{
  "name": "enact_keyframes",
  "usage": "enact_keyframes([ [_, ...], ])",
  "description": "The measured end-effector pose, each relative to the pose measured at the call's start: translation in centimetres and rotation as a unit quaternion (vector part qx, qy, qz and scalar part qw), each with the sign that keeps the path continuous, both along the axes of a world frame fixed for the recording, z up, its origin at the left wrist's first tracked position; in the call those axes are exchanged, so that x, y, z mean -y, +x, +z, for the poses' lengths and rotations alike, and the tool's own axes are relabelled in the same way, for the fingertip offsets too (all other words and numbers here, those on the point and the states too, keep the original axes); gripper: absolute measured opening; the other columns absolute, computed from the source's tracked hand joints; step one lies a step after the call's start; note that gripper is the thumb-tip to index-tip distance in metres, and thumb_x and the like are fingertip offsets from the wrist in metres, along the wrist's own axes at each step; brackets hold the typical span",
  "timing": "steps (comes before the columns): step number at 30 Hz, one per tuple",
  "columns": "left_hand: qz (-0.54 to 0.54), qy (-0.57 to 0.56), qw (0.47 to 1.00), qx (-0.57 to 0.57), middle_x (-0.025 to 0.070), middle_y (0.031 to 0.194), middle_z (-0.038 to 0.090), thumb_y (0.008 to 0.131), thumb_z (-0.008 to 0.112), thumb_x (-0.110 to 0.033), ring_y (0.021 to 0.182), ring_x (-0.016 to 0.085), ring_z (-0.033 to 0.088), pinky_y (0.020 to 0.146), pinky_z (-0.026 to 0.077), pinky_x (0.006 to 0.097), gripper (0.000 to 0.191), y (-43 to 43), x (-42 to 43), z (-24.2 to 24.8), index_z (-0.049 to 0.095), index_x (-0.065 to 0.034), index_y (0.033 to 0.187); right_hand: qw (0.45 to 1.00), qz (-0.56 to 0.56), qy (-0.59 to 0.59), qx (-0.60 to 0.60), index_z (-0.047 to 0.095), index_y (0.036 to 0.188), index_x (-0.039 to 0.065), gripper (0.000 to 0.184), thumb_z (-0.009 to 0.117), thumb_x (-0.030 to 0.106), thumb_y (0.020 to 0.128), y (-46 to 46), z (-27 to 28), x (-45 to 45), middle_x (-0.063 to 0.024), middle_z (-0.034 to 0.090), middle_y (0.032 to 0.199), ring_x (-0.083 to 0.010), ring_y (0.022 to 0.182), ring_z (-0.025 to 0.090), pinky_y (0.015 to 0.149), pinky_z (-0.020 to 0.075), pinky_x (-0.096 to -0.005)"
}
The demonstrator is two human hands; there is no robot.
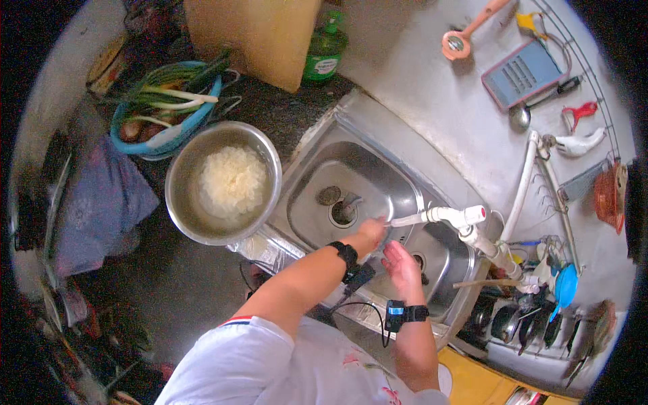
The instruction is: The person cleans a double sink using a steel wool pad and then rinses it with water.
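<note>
My left hand (373,231) is over the double stainless-steel sink (309,167), right beside the outlet end of the white tap (430,215). Its fingers are partly turned away, so I cannot tell whether they grip anything. Just below it, over the divider between the basins, my right hand (403,268) is palm up with the fingers spread a little, holding nothing. In the larger basin, a round metal strainer lid (329,195) lies next to the drain hole (343,212). A steel basin (174,202) left of the sink contains a pale ruffled mass of food (235,179) in cloudy liquid.
A blue basket (152,147) of scallions (187,96) and other vegetables stands behind the steel basin. At the back are a wooden board (253,40) and a green pump bottle (324,55). Utensils, including a ladle (520,117) and a blue strainer (566,286), hang on the right wall.
</note>
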State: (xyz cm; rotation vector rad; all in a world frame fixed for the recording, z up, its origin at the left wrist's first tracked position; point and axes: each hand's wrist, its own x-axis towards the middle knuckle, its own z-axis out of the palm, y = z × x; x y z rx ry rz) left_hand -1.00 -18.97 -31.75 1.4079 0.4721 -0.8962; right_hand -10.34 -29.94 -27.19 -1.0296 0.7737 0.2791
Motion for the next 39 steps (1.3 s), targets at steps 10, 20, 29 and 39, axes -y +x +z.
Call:
enact_keyframes([
  [10, -0.229, 0.247, 0.861, 0.381, 0.0180, 0.097, 0.058, 0.079, 0.043, -0.021, 0.091, 0.036, 0.055, 0.078, 0.043, 0.0421, 0.030, 1.1, -8.3, 0.0, 0.057, -0.0073, 0.102, 0.990, 0.095, -0.103, 0.016, 0.054, 0.110, 0.010, 0.027, 0.048, 0.023, 0.086, 2.8, -3.1, -2.0, -0.0009, 0.056, 0.108, -0.0107, 0.099, 0.050, 0.081, 0.0356, -0.0275],
  [20, -0.247, 0.249, 0.774, 0.527, 0.0182, 0.099, 0.058, 0.082, 0.043, -0.026, 0.094, 0.034, 0.054, 0.082, 0.042, 0.0389, 0.031, 4.3, -6.6, 19.7, 0.058, -0.0051, 0.099, 0.948, 0.063, -0.240, 0.200, 0.051, 0.108, 0.006, 0.030, 0.055, 0.015, 0.080, 2.5, -4.1, -2.4, 0.0003, 0.055, 0.076, -0.0087, 0.065, 0.051, 0.054, 0.0393, -0.0219],
  [29, -0.328, 0.334, 0.796, 0.382, 0.0190, 0.087, 0.060, 0.079, 0.045, -0.035, 0.087, 0.035, 0.056, 0.080, 0.043, 0.0395, 0.035, 1.3, -8.8, 14.6, 0.065, -0.0078, 0.086, 0.811, 0.170, -0.457, 0.323, 0.053, 0.099, 0.001, 0.026, 0.062, 0.008, 0.076, 5.1, 7.1, -2.2, 0.0045, 0.050, 0.062, -0.0032, 0.054, 0.044, 0.049, 0.0363, -0.0194],
  [39, -0.260, 0.107, 0.907, 0.314, 0.0056, 0.056, 0.055, 0.082, 0.038, -0.054, 0.051, 0.017, 0.049, 0.050, 0.039, 0.0296, 0.058, 3.4, -6.1, 17.8, 0.066, -0.0039, 0.073, 0.790, 0.109, -0.535, 0.278, 0.057, 0.087, 0.000, 0.015, 0.055, 0.003, 0.073, 6.0, 8.1, -3.3, -0.0165, 0.061, 0.074, -0.0294, 0.070, 0.061, 0.062, 0.0460, -0.0356],
])
